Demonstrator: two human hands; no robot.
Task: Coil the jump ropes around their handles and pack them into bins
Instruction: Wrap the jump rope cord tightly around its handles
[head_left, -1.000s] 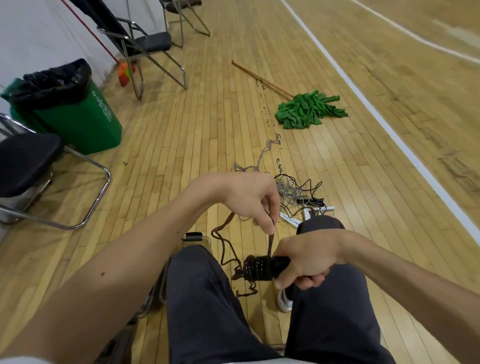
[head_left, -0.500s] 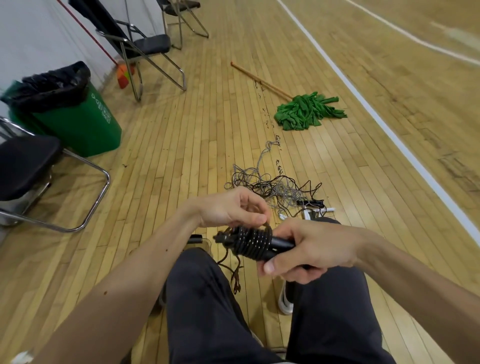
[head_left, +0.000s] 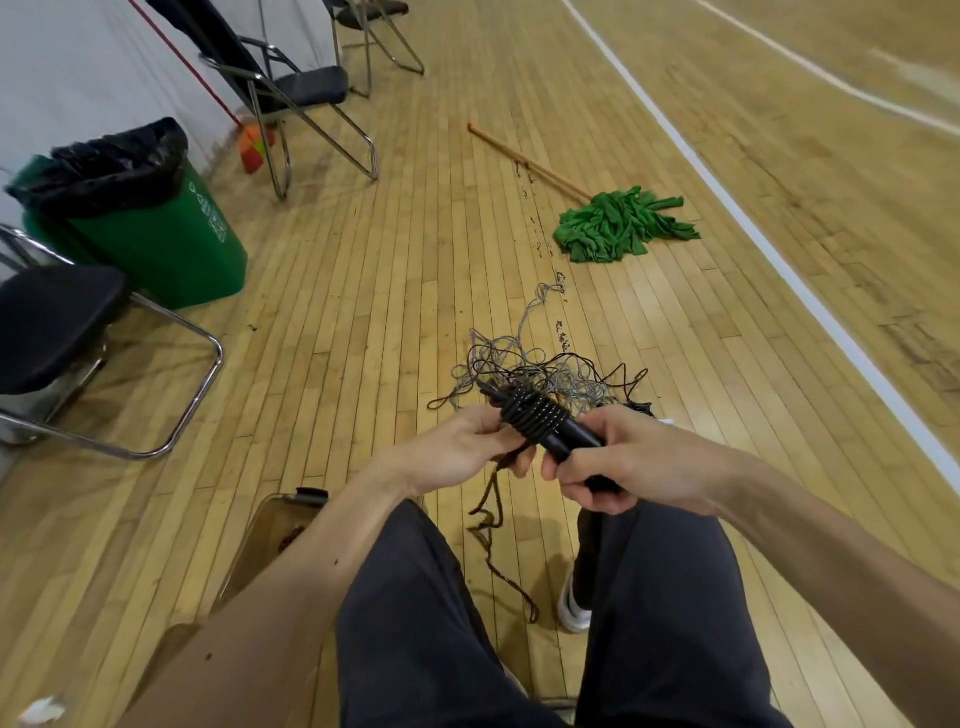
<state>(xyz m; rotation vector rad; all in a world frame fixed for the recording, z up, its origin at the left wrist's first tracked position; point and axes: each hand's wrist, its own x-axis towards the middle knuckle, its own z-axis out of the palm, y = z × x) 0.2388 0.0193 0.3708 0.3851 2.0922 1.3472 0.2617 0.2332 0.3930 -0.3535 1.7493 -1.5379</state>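
You are seated over a wooden gym floor (head_left: 363, 291), with a white line (head_left: 779, 260) running along its right side. On your left stands a black-seated chair (head_left: 57, 322), and just behind it a green trash can (head_left: 156, 244) lined with a black bag. A folding chair (head_left: 306, 88) stands farther back by the wall. A green mop (head_left: 618, 223) lies on the boards ahead, its wooden stick pointing away from you.

Nearer, just beyond your hands, a tangle of ropes (head_left: 540, 374), grey and black, sprawls on the floor. A clear bin (head_left: 270, 530) sits on the floor just beside your left knee, partly hidden by your forearm; something dark lies in it, too blurred to name.

Your right hand (head_left: 623, 462) is wrapped firmly round the black handles (head_left: 566, 439), holding them above your knees and tilted up to the left. The coiled rope (head_left: 535, 415) sits in tight turns round their upper end. Your left hand (head_left: 457, 452) has its fingers curled onto the rope right beside the coil. A loose tail (head_left: 491, 514) hangs from there to the floor between your legs.
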